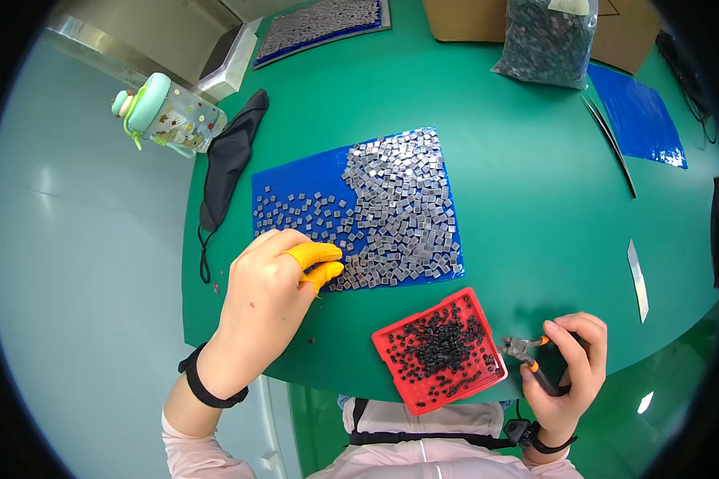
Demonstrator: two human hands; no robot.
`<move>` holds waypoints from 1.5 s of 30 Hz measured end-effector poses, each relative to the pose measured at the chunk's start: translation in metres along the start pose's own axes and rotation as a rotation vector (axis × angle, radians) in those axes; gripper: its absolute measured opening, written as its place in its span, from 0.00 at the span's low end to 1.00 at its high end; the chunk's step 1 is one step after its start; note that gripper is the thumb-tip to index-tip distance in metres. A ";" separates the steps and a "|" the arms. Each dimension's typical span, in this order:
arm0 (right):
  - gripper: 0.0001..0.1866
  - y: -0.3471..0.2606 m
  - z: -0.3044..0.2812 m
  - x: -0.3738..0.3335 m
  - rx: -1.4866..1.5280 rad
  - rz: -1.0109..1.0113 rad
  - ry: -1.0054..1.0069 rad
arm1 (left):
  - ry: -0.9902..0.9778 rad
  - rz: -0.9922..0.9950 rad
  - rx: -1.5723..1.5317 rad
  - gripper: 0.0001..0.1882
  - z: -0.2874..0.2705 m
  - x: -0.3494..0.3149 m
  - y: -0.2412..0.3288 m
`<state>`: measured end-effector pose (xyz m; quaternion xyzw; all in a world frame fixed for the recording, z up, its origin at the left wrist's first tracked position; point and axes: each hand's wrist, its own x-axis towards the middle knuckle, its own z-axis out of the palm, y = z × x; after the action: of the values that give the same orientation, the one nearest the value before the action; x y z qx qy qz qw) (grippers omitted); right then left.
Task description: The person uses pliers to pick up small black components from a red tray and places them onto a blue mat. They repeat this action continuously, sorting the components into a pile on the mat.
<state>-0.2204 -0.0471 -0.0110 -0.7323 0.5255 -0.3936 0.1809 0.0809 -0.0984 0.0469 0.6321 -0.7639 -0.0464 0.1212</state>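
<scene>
The left hand (268, 291) reaches onto the near edge of the blue sheet (295, 180), its thumb and forefinger in orange finger cots (315, 257), pinching at the small grey squares (399, 211) that cover the sheet. The grip is closed to a pinch at the edge of the pile, but whether a square sits between the tips I cannot tell; the cots hide it. The right hand (571, 363) is clenched around small cutters (527, 351) with orange and black handles, nose pointing left toward the red tray (383, 343), which lies at the tabletop's (527, 199) near edge and is filled with tiny black pieces (439, 351).

The squares look light, stiff and flat, probably smooth-faced and slippery, so they are best taken one at a time by opposite edges; the rubber cots should help with that. They lie loose and scattered on the left, packed thick on the right, so picking from the loose side is likely easier. The black pieces look lighter still and easily spilled if the tray is knocked.

What the squares are made of is too small to make out. Whether the cutter jaws are open or shut is unclear. The bag (547, 40) of dark parts at the far edge is cut off at the top.
</scene>
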 end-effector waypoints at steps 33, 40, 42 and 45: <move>0.28 0.003 -0.001 0.003 -0.009 -0.028 -0.028 | -0.051 -0.092 -0.149 0.18 0.001 -0.003 0.003; 0.27 0.002 -0.001 0.004 0.007 -0.031 -0.032 | 0.000 -0.094 -0.051 0.17 -0.008 -0.011 0.006; 0.28 0.001 -0.001 0.004 0.005 -0.024 -0.028 | 0.029 -0.095 -0.002 0.17 -0.017 -0.019 0.012; 0.28 0.000 0.000 0.003 0.001 0.008 0.014 | 0.058 -0.158 0.035 0.17 -0.019 -0.044 0.018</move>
<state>-0.2195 -0.0493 -0.0100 -0.7271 0.5296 -0.3984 0.1792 0.0756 -0.0504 0.0642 0.6935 -0.7085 -0.0240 0.1283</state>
